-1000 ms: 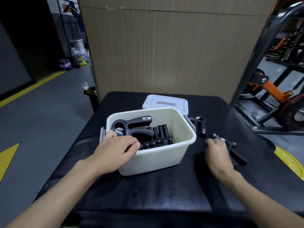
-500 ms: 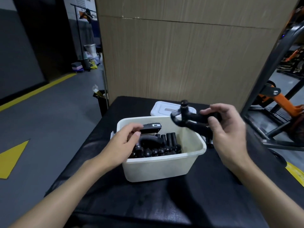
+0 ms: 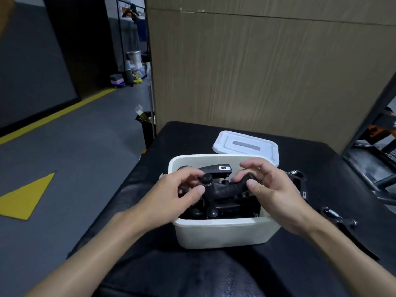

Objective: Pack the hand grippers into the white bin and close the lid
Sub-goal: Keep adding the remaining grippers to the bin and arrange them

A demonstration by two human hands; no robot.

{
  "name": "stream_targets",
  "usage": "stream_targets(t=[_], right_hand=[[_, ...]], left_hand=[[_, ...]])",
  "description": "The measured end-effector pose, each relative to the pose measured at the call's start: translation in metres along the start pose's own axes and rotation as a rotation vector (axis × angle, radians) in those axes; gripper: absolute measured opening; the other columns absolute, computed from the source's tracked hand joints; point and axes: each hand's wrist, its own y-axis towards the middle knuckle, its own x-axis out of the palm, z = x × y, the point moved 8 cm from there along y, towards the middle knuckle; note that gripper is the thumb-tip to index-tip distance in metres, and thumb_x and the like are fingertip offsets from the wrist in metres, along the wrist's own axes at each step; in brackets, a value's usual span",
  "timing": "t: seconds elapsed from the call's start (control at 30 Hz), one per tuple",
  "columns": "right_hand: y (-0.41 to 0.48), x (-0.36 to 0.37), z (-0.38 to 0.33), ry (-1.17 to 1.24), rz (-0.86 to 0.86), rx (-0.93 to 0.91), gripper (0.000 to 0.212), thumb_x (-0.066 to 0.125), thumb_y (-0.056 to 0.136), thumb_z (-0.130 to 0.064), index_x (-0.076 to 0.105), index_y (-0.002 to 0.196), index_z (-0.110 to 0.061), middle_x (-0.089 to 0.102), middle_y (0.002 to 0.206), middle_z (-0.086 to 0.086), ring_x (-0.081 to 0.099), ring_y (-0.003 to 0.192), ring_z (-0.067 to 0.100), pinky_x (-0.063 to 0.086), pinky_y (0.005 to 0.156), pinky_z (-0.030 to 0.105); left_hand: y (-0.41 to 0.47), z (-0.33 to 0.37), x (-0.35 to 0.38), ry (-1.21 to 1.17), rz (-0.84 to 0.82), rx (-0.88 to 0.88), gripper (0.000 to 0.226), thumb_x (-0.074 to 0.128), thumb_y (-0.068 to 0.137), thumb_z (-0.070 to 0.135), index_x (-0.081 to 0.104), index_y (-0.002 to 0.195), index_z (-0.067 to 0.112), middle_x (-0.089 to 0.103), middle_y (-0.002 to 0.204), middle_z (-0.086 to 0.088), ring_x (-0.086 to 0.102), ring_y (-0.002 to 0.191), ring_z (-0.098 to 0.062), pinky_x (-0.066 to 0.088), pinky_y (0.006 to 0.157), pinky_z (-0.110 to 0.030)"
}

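The white bin (image 3: 216, 233) stands on the black table (image 3: 188, 269), holding several black hand grippers. Over its open top, both hands hold one black hand gripper (image 3: 225, 190). My right hand (image 3: 274, 189) grips its handles. My left hand (image 3: 177, 196) pinches the end with the round knob. Another gripper with a small label (image 3: 216, 169) lies at the back of the bin. The white lid (image 3: 246, 146) lies flat on the table behind the bin. Two more hand grippers lie on the table to the right, one beside the bin (image 3: 300, 179) and one nearer the table's edge (image 3: 340, 224).
A tall wood-grain panel (image 3: 267, 71) rises right behind the table. Black and orange gym equipment (image 3: 377, 146) stands to the right. A small black waste bin (image 3: 147, 127) sits on the floor at the table's left corner.
My right hand picked up a gripper from the table and brought it down over the bin. My left hand moved off the gripper in the bin and took hold of the new one's knob end.
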Motion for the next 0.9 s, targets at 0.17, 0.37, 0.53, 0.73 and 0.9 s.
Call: stream_targets(t=[0.17,0.37,0.53,0.73,0.9], right_hand=[[0.004,0.011,0.008,0.030,-0.080,0.072,0.025,0.053,0.091,-0.004,0.058,0.115,-0.008,0.070,0.108,0.014,0.059,0.100,0.031,0.044,0.093,0.056],[0.001,0.014,0.005,-0.142,-0.110,0.077,0.024,0.050,0.095,0.010,0.067,0.106,-0.002,0.073,0.107,0.008,0.068,0.100,0.015,0.051,0.085,0.021],[0.003,0.009,0.006,-0.167,-0.021,0.101,0.021,0.054,0.094,0.006,0.069,0.105,-0.004,0.074,0.105,0.007,0.068,0.097,0.015,0.053,0.082,0.021],[-0.002,0.004,0.009,-0.068,-0.005,0.203,0.021,0.054,0.093,0.010,0.068,0.105,0.000,0.072,0.103,0.017,0.070,0.091,0.019,0.059,0.077,0.027],[-0.006,0.005,0.013,-0.225,-0.042,0.251,0.025,0.052,0.093,0.009,0.071,0.094,-0.008,0.073,0.097,0.017,0.070,0.076,0.021,0.057,0.079,0.031]], left_hand=[[-0.001,0.002,0.003,0.101,0.005,0.071,0.017,0.062,0.091,0.045,0.065,0.106,0.039,0.069,0.098,0.018,0.065,0.096,-0.008,0.043,0.093,-0.022],[-0.007,0.011,0.005,0.118,-0.018,0.138,0.009,0.066,0.096,0.021,0.066,0.104,0.023,0.062,0.084,0.023,0.056,0.068,0.003,0.038,0.064,-0.008],[-0.006,0.009,0.005,0.104,-0.010,0.147,0.010,0.064,0.092,0.033,0.064,0.102,0.031,0.065,0.089,0.016,0.061,0.080,-0.010,0.047,0.076,-0.023],[-0.005,0.010,0.008,0.073,-0.064,0.123,0.013,0.067,0.095,0.020,0.064,0.100,0.032,0.063,0.086,0.017,0.056,0.073,-0.005,0.046,0.068,-0.020],[-0.004,0.011,0.010,0.090,-0.099,0.102,0.012,0.066,0.096,0.018,0.067,0.102,0.028,0.064,0.085,0.019,0.059,0.077,-0.003,0.045,0.070,-0.019]])
